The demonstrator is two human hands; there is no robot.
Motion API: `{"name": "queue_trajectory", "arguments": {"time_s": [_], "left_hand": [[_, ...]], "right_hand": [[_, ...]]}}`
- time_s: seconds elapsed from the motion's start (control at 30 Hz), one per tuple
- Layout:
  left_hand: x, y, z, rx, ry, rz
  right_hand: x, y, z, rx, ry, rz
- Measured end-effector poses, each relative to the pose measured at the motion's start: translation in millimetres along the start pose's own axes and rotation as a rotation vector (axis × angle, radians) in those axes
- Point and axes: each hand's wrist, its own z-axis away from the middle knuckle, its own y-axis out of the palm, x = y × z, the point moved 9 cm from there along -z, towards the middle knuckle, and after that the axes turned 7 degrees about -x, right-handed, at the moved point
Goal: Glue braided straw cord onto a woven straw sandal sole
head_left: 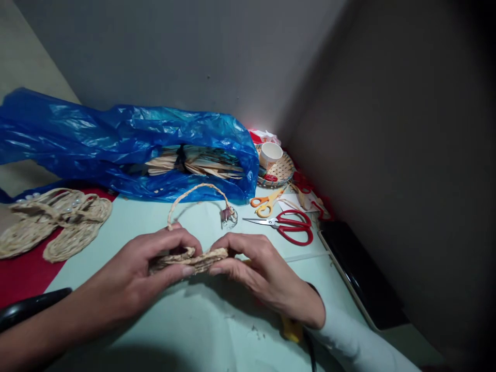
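Observation:
A braided straw piece [205,260] is held edge-on above the table between my two hands. My left hand [155,263] grips its left part, fingers above and thumb below. With fingertips and thumb, my right hand [251,263] pinches its right end. A twisted straw cord [197,186] arches up from behind my left hand and comes down at a small metal clip [229,216] on the table. Red-handled scissors [284,222] lie open beyond my right hand. The far side of the straw piece is hidden by my fingers.
A blue plastic bag [116,134] with a bundle of dry straw [197,163] lies behind. Woven straw slippers [73,222] lie left, on red cloth. Back right are orange-yellow scissors [267,202] and a paper cup [270,154] in a basket [284,168]. A phone-like black slab [360,268] lies right.

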Motion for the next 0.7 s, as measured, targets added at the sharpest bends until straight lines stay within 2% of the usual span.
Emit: {"name": "queue_trajectory", "arguments": {"time_s": [0.1,0.17,0.23,0.53,0.7], "left_hand": [[16.8,4.0,1.0,0.032,-0.316,0.18],[25.2,13.5,7.2,0.094,-0.503,0.27],[29.9,18.7,12.5,0.108,-0.623,0.329],[26.3,27.2,25.2,0.068,-0.751,0.342],[30.4,34.1,28.9,0.066,-0.711,0.339]], "right_hand": [[-13.9,-4.4,-1.3,-0.029,0.239,-0.231],[-17.0,-5.9,-0.2,-0.045,0.301,-0.29],[-18.1,-5.5,1.7,-0.045,0.324,-0.305],[-20.7,6.3,9.3,-0.105,0.379,-0.386],[-21.7,11.7,12.6,-0.156,0.414,-0.418]]}}
